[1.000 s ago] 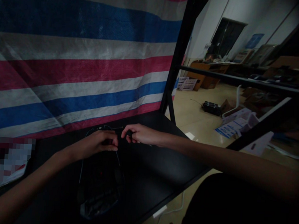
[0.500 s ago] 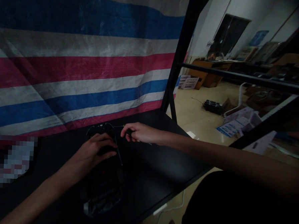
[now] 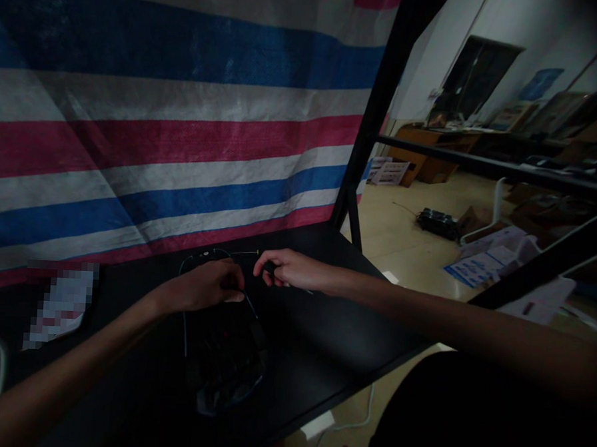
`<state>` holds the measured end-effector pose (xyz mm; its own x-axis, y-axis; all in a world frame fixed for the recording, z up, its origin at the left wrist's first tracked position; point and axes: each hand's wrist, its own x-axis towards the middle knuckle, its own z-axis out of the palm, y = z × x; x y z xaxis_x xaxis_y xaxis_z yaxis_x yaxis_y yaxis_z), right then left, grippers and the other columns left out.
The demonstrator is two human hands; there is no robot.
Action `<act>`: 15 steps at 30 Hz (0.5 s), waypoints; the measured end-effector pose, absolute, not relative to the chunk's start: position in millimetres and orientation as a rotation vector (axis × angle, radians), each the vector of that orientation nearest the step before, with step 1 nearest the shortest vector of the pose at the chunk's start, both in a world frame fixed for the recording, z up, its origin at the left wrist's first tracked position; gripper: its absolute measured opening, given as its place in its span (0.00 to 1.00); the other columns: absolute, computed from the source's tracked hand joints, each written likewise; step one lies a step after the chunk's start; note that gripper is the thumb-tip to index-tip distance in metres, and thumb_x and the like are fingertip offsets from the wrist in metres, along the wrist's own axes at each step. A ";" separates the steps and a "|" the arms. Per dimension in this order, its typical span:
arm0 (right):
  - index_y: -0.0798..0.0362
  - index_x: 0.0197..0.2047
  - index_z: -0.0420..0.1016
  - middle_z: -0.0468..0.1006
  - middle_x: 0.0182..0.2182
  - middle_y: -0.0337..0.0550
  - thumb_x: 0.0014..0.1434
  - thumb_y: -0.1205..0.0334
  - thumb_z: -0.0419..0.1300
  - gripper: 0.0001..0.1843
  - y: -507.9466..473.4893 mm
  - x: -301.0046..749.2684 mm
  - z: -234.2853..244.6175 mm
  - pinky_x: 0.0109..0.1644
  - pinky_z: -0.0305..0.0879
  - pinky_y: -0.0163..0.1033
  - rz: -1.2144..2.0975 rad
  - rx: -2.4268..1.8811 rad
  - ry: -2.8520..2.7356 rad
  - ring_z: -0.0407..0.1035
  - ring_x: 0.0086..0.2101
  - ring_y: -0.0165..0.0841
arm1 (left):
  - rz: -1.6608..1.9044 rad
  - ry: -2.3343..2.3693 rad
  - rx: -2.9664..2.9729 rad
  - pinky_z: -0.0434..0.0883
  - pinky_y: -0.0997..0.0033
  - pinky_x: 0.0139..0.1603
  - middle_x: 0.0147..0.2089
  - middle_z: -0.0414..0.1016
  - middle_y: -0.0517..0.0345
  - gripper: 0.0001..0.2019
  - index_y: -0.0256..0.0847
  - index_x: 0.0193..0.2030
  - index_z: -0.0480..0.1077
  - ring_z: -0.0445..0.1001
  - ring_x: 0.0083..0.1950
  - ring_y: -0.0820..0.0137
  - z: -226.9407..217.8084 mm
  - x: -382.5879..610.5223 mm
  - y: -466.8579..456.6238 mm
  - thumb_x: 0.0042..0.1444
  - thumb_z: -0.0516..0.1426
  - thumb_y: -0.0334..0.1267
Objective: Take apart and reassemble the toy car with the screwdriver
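A dark flat device (image 3: 224,353) with small red lights lies on the black table (image 3: 313,331), thin wires looping round its far end. My left hand (image 3: 206,287) rests curled on the far end of the device, fingers pinched together at a wire. My right hand (image 3: 287,269) sits just to its right, thumb and fingers pinching a small dark thing with a thin wire (image 3: 244,253) running left from it. The scene is dim and what each hand pinches is hard to make out.
A red, white and blue striped tarp (image 3: 173,130) hangs behind the table. A black frame post (image 3: 379,114) rises at the table's right corner. Beyond it lie a tiled floor, boxes (image 3: 481,263) and desks. A pixelated patch (image 3: 61,301) sits at left.
My left hand slid back toward me over the device, then returned to its far end near the right hand. The right hand barely moved. The view shifted slightly left.
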<state>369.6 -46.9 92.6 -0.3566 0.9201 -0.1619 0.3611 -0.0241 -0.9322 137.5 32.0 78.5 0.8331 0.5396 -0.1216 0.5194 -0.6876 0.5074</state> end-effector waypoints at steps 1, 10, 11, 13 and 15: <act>0.55 0.42 0.74 0.72 0.29 0.37 0.48 0.84 0.47 0.25 -47.3 369.6 93.4 0.29 0.55 0.29 1.383 -1.337 -1.737 0.64 0.28 0.26 | 0.049 0.761 2.469 0.70 0.68 0.37 0.38 0.74 0.56 0.12 0.41 0.42 0.75 0.74 0.37 0.65 79.2 137.5 33.5 0.58 0.62 0.47; 0.54 0.42 0.74 0.72 0.29 0.36 0.47 0.84 0.48 0.25 -50.0 368.9 86.6 0.30 0.56 0.30 1.406 -1.315 -1.769 0.64 0.28 0.26 | -0.105 0.596 2.340 0.69 0.69 0.42 0.39 0.77 0.57 0.15 0.41 0.43 0.74 0.76 0.41 0.64 92.2 140.6 43.4 0.63 0.59 0.51; 0.54 0.42 0.74 0.72 0.29 0.36 0.47 0.84 0.48 0.25 -50.4 369.5 86.0 0.30 0.56 0.30 1.406 -1.310 -1.772 0.64 0.28 0.26 | -0.122 0.589 2.337 0.69 0.69 0.41 0.39 0.77 0.57 0.15 0.40 0.43 0.74 0.75 0.41 0.64 93.2 141.2 44.2 0.63 0.59 0.51; 0.54 0.42 0.74 0.72 0.29 0.36 0.46 0.83 0.48 0.25 -51.1 371.1 85.9 0.31 0.56 0.30 1.398 -1.298 -1.775 0.64 0.28 0.26 | -0.153 0.592 2.353 0.68 0.70 0.39 0.38 0.76 0.57 0.14 0.40 0.44 0.74 0.75 0.39 0.65 95.9 142.7 44.4 0.63 0.59 0.50; 0.53 0.42 0.75 0.72 0.29 0.36 0.45 0.83 0.49 0.25 -51.6 372.6 87.4 0.31 0.57 0.31 1.390 -1.287 -1.773 0.64 0.28 0.26 | -0.178 0.603 2.390 0.67 0.71 0.35 0.36 0.74 0.58 0.13 0.40 0.43 0.73 0.73 0.35 0.67 99.8 144.0 42.1 0.64 0.58 0.48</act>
